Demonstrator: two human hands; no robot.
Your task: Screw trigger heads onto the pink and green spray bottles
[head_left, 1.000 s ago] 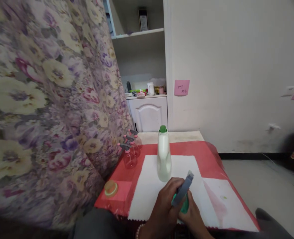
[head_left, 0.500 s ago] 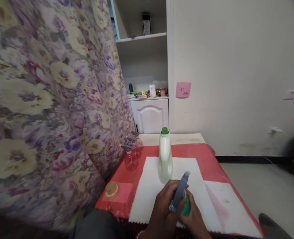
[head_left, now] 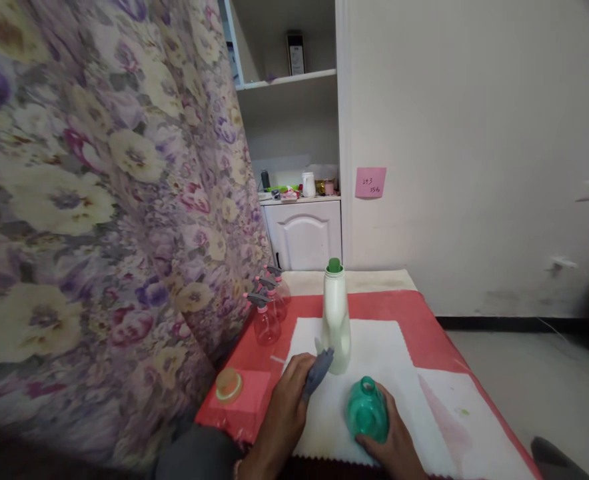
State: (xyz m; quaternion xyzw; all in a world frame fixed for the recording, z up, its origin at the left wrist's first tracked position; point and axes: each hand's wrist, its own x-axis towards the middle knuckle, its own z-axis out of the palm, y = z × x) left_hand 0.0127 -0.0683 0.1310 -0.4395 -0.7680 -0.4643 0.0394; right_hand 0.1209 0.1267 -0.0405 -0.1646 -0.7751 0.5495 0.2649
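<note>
My left hand [head_left: 290, 393] is closed around a grey spray head [head_left: 318, 375], which is off its bottle and tilted up to the right. To the right of it, my right hand [head_left: 392, 430] grips a green see-through bottle [head_left: 367, 412] by its side. The bottle's mouth is uncovered and faces upward. Just beyond both hands a pale green jug [head_left: 335, 320] with a side handle stands upright on a white cloth [head_left: 377, 340]. A green piece [head_left: 334, 265] sits in the jug's neck.
Several pink spray bottles [head_left: 267, 325] with grey heads stand along the table's left side. A round yellowish lid [head_left: 228, 385] lies on the red table cover [head_left: 384, 305]. A floral curtain [head_left: 124, 233] hangs at the left. White shelves [head_left: 287, 87] stand behind.
The spray head has come off the green bottle. My left hand has moved left with it, while my right hand holds the bottle to the right. The view has shifted slightly.
</note>
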